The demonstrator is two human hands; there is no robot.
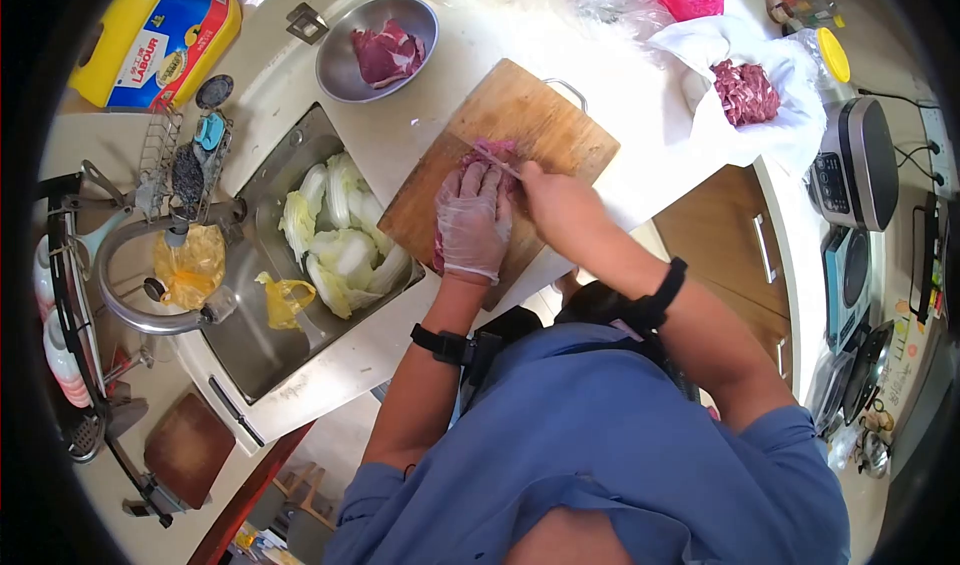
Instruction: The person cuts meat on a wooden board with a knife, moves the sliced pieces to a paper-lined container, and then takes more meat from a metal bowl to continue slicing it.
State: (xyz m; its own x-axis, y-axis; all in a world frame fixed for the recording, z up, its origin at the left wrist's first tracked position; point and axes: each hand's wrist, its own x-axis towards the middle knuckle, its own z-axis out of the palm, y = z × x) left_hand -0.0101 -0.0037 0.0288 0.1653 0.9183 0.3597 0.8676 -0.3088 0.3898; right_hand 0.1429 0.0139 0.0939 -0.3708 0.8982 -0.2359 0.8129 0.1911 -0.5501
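On the wooden cutting board, my left hand, in a clear plastic glove, presses down on a piece of raw red meat. The glove hides much of the meat, and some shows below the palm too. My right hand is bare and closed round the handle of a knife. Its blade lies across the meat, just ahead of my left fingertips. Beyond the board's upper left side, a metal bowl holds a larger chunk of raw meat. Sliced meat lies in a white plastic bag to the right.
Left of the board is a sink with cabbage pieces and a yellow bag in it. A faucet arches beside it. A detergent jug stands at upper left. Appliances, including a cooker, line the right counter.
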